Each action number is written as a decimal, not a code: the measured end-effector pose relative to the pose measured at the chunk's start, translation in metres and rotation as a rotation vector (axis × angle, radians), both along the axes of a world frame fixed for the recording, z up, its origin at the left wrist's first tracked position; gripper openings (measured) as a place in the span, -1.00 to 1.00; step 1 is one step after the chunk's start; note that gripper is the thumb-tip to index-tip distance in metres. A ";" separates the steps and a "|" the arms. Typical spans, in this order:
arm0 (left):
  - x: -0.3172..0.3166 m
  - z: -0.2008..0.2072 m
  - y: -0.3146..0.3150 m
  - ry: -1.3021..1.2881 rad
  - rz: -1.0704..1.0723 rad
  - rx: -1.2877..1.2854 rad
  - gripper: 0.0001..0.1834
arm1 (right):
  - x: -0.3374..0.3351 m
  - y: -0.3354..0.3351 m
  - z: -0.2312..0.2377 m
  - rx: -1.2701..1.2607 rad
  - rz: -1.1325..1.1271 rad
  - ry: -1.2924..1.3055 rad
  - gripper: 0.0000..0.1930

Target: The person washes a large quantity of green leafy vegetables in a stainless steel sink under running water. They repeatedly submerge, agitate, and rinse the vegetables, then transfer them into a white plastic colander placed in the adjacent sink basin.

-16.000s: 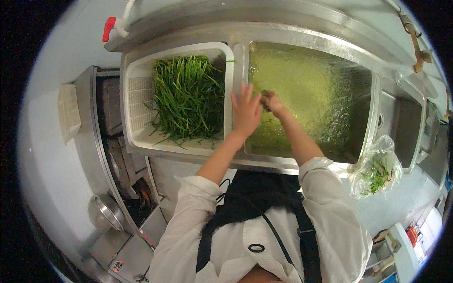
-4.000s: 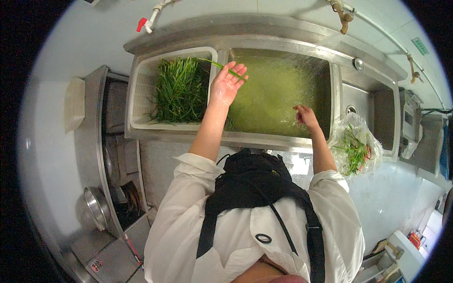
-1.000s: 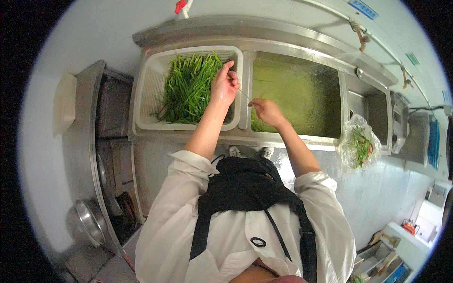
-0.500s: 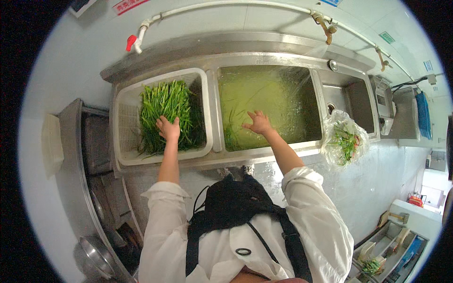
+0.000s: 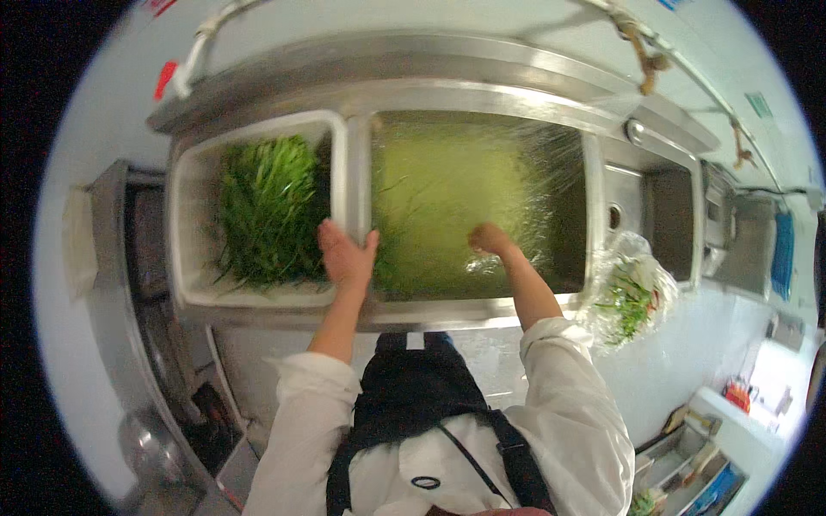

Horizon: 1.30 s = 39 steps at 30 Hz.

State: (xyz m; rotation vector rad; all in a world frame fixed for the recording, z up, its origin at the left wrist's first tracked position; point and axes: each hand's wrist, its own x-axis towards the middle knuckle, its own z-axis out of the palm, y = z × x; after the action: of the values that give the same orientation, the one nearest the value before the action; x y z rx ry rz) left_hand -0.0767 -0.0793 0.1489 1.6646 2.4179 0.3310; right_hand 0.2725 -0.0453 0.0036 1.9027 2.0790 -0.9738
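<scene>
My left hand (image 5: 347, 255) hangs over the rim between the white plastic basket (image 5: 341, 163) and the middle sink, fingers apart with nothing in them. A heap of long, thin green leaves (image 5: 268, 206), like chives, lies in that basket. To the right, the middle sink (image 5: 482, 309) is full of greenish water (image 5: 439, 185), with a few loose leaves along its left side. My right hand (image 5: 492, 240) is at the water's surface, where ripples show beside it. Its fingers are smeared by motion and partly hidden.
A clear plastic bag (image 5: 667, 288) of green and reddish scraps sits at the front right rim. Beyond it is a smaller steel sink (image 5: 619, 185). Brass taps (image 5: 650, 69) hang from the wall pipe, and water sprays into the middle sink. Steel shelving (image 5: 142, 284) stands at left.
My left hand has moved off the green leaves, rightward to the basket's edge. My right hand has gone from spread above the water down to its surface. The view has shifted.
</scene>
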 end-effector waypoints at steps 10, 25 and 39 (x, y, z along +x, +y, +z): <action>0.003 0.008 0.002 0.084 0.046 -0.089 0.02 | 0.094 0.116 0.388 0.899 -0.515 0.160 -0.76; -0.008 0.018 0.000 0.070 0.119 -0.171 0.01 | 0.110 0.229 0.447 1.073 0.230 -0.543 -0.59; -0.020 0.010 -0.011 0.067 0.065 0.013 0.06 | 0.109 0.214 0.338 1.192 0.266 -0.612 -0.48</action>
State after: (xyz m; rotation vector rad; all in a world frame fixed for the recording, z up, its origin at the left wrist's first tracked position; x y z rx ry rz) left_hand -0.0967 -0.0908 0.1592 1.6307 2.5277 0.3067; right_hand 0.3818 0.1692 0.3420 1.7684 2.5153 1.0387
